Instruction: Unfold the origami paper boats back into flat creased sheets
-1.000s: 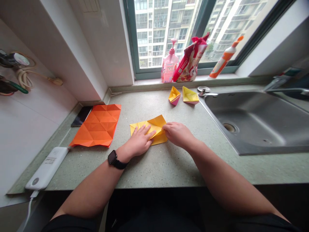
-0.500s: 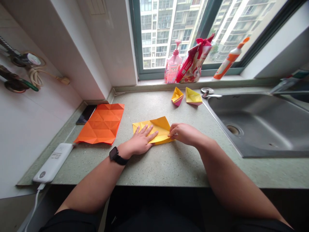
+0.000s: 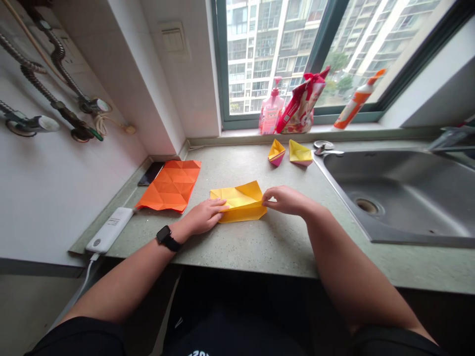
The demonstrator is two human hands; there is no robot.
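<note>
A folded yellow paper lies on the green speckled counter. My left hand, a black watch on its wrist, pinches the paper's left edge with curled fingers. My right hand pinches the paper's right corner, thumb and fingers pressed together. The paper is creased and partly folded over itself.
A creased orange sheet lies to the left, over a dark phone. A white power bank sits at the counter's left edge. Two small folded paper boats stand at the back. A steel sink is at the right; bottles line the sill.
My left hand has gone from lying flat on the paper to pinching its left edge. My right hand has shifted to the right corner. The view has drawn back and tilted up.
</note>
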